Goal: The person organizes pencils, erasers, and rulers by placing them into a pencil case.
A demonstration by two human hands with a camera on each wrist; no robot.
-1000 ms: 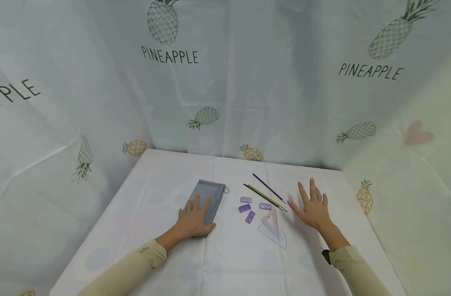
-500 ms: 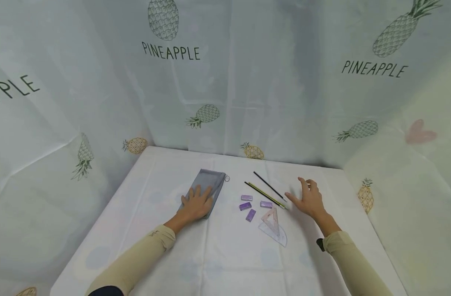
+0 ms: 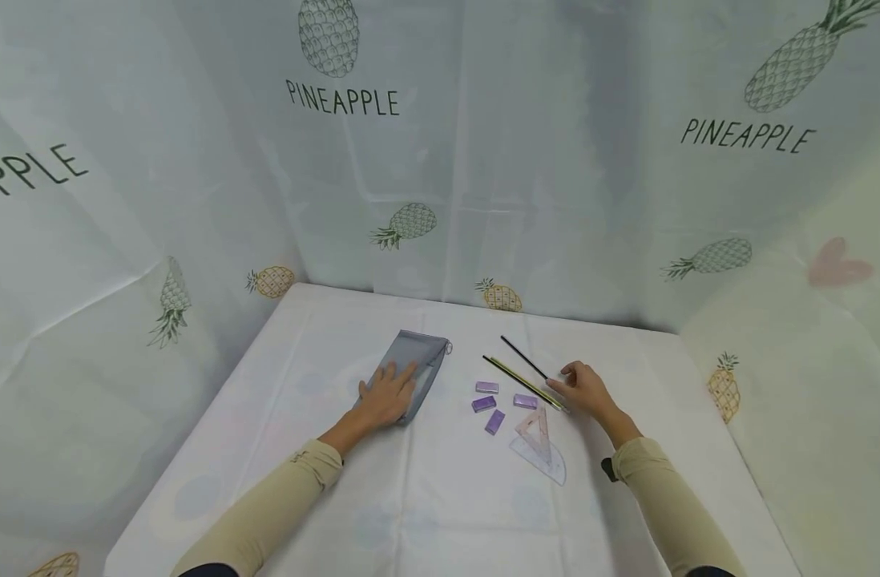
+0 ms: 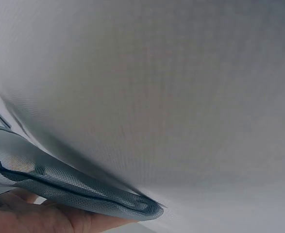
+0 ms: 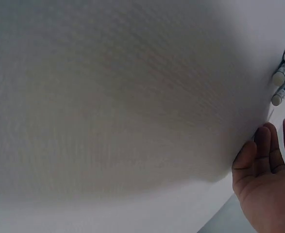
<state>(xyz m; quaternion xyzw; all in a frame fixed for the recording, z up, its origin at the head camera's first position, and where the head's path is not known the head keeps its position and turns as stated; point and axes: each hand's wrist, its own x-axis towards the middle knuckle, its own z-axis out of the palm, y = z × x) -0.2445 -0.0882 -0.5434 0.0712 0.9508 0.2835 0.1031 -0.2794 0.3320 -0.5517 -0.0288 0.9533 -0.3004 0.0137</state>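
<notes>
My left hand point(image 3: 384, 398) lies spread over the lower part of a grey mesh zip pouch point(image 3: 417, 346) left of centre. In the left wrist view, that pouch point(image 4: 84, 188) shows its dark zipper, with the hand point(image 4: 40, 217) along its edge. At the right, my right hand point(image 3: 586, 391) hovers by the near end of a black pencil point(image 3: 521, 355), fingers loosely bent. A yellow-and-black pencil point(image 3: 518, 377) and another dark one lie alongside. The right wrist view has the right hand point(image 5: 266, 177) just apart from the white-tipped pencil ends point(image 5: 279, 78).
Several small purple blocks, likely erasers point(image 3: 485, 404), lie between the pouch and the pencils. A pinkish set square point(image 3: 544, 433) overlaps a clear protractor point(image 3: 555, 473) nearer me. Pineapple-print curtains point(image 3: 555, 200) enclose the white table point(image 3: 324, 336) behind and at both sides.
The pouch has shifted away from me under my left hand. My right hand has come in leftward to the pencil ends, its spread fingers now bent.
</notes>
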